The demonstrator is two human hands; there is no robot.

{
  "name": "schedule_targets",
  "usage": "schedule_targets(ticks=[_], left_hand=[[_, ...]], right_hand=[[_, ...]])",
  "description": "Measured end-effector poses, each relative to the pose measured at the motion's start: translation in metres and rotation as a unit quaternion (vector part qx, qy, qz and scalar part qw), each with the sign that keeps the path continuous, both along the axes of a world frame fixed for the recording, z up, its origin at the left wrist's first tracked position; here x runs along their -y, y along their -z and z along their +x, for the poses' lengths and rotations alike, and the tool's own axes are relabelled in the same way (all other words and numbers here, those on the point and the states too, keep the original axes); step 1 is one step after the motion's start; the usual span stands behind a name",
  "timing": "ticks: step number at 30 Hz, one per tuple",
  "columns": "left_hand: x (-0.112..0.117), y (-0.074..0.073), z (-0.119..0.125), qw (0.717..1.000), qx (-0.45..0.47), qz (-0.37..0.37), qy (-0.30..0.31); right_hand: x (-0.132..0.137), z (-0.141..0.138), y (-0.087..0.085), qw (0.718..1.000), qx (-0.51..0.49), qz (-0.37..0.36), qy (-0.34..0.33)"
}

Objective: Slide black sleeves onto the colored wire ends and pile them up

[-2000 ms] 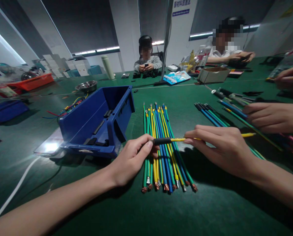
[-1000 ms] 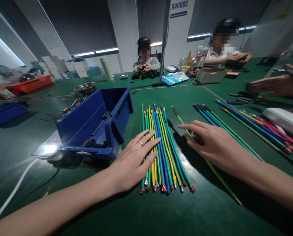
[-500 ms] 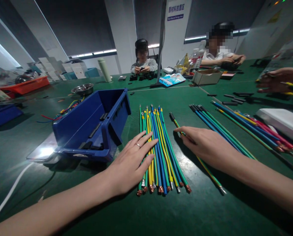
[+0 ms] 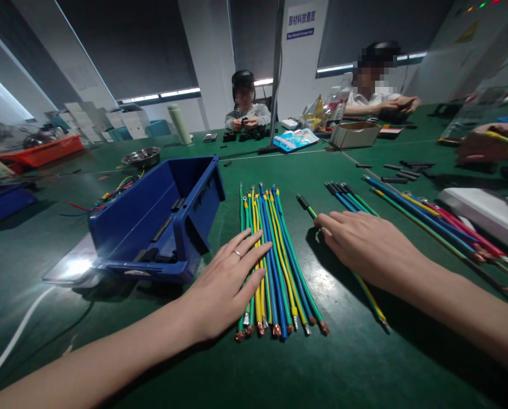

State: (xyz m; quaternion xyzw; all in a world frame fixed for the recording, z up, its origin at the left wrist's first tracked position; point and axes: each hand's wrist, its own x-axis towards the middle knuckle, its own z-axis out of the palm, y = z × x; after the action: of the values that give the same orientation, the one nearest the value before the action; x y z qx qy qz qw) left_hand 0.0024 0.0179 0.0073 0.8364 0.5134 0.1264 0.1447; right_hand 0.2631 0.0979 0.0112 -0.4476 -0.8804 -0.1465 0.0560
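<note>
My left hand (image 4: 230,278) lies flat, fingers apart, over the left part of a row of green, yellow and blue cables (image 4: 284,284). Ring terminals show at the far ends of several, and bare copper strands at some near ends. To the right, my right hand (image 4: 360,241) has its thumb and fingers closed around one yellow-green cable (image 4: 370,300). That cable has a black sleeve at its far end and a metal tip at its near end; its middle is hidden under the hand. Just beyond lie blue and green cables (image 4: 351,197) with black ends, partly covered by my right hand.
A blue bin (image 4: 130,238) with black pieces stands left, beside a lit phone-like device (image 4: 73,267). More cables (image 4: 428,218) and a white object (image 4: 479,213) lie right. Black tubes (image 4: 401,173) are scattered behind. Two people sit across; another person's hand (image 4: 492,142) is far right.
My right hand has shifted slightly right with the yellow-green cable. My left hand stays on the row. The other person's hand at far right has moved, and the view has turned slightly.
</note>
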Motion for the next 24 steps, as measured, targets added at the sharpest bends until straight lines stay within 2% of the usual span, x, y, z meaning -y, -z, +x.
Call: schedule_targets(ticks=[13,24], left_hand=[[0.002,0.0,0.0,1.0,-0.005,-0.004,0.002],[0.0,0.0,0.0,1.0,-0.021,0.0,0.003]], right_hand=[[-0.014,0.016,0.005,1.0,-0.016,0.021,-0.004],[-0.019,0.028,0.005,0.995,0.026,0.082,0.056]])
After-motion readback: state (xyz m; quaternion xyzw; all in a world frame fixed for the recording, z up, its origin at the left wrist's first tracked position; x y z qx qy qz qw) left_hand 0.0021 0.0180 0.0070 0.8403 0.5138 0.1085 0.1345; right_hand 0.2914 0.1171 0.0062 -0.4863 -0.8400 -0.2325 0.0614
